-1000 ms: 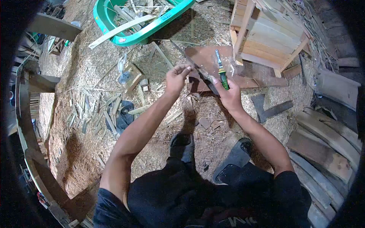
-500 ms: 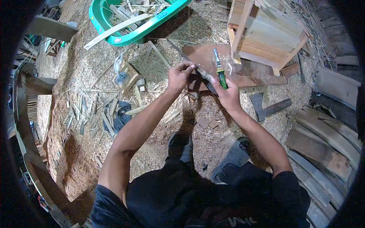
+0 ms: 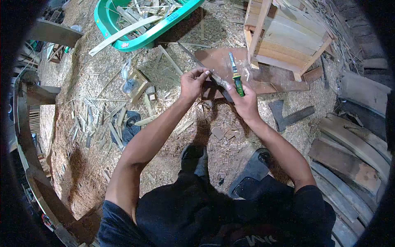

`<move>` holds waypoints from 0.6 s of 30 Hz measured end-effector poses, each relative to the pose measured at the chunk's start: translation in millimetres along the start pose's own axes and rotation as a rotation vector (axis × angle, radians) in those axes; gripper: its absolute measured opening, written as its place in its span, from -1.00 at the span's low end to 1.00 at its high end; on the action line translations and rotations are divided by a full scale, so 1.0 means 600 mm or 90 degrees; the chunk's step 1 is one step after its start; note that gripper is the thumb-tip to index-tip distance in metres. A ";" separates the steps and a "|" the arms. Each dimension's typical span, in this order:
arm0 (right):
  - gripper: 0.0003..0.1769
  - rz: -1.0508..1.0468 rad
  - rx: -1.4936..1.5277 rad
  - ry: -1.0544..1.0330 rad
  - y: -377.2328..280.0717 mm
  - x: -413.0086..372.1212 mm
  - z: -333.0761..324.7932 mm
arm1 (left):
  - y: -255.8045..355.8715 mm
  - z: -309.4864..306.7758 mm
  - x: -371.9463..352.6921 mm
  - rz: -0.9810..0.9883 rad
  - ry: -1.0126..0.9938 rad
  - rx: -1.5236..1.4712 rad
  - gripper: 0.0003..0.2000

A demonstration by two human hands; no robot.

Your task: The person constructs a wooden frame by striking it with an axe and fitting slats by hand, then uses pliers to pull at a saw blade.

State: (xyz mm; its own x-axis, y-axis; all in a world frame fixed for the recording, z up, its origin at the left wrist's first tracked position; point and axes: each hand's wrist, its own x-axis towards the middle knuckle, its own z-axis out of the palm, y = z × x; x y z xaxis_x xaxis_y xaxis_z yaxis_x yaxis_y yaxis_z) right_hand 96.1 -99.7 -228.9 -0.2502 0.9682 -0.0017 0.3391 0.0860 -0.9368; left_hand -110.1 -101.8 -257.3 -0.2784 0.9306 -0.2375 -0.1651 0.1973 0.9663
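Observation:
A long, thin dark strip (image 3: 222, 83) slants between my hands, its far end reaching up past my left knuckles. My left hand (image 3: 191, 85) pinches this strip between thumb and fingers. At its near end, my right hand (image 3: 247, 105) has its thumb against the strip. The same hand is closed round the green and black handle of a chisel (image 3: 237, 78), whose metal blade points away from me. Beneath both hands lies a reddish-brown board (image 3: 214, 55) on the shavings. An axe (image 3: 280, 117) lies on the ground right of my right hand.
A green plastic tub (image 3: 156, 33) holds wood scraps at the back. At the back right stands a wooden slatted crate (image 3: 284, 43). Curved planks (image 3: 356, 140) are stacked on the right. Offcuts (image 3: 90, 119) and a black plastic bag (image 3: 132, 125) lie at left.
The whole view has shifted slightly to the left. Both hands keep the same hold on the strip and chisel, with hardly any movement.

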 end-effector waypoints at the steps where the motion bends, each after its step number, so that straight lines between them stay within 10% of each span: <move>1: -0.71 0.005 0.005 -0.003 -0.003 -0.001 -0.001 | 0.001 0.000 -0.001 -0.007 0.002 -0.002 -0.87; 18: -0.64 0.048 -0.018 -0.015 -0.019 0.000 -0.006 | -0.038 0.017 -0.004 0.043 -0.010 -0.031 -0.86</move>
State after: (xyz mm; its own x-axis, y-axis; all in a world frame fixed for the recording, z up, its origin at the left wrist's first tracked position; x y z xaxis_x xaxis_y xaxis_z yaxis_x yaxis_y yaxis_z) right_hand 95.5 -99.9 -217.2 -0.2436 0.9665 -0.0808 0.3828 0.0192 -0.9236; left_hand -95.9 -105.4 -277.6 -0.2750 0.9463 -0.1698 -0.1930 0.1187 0.9740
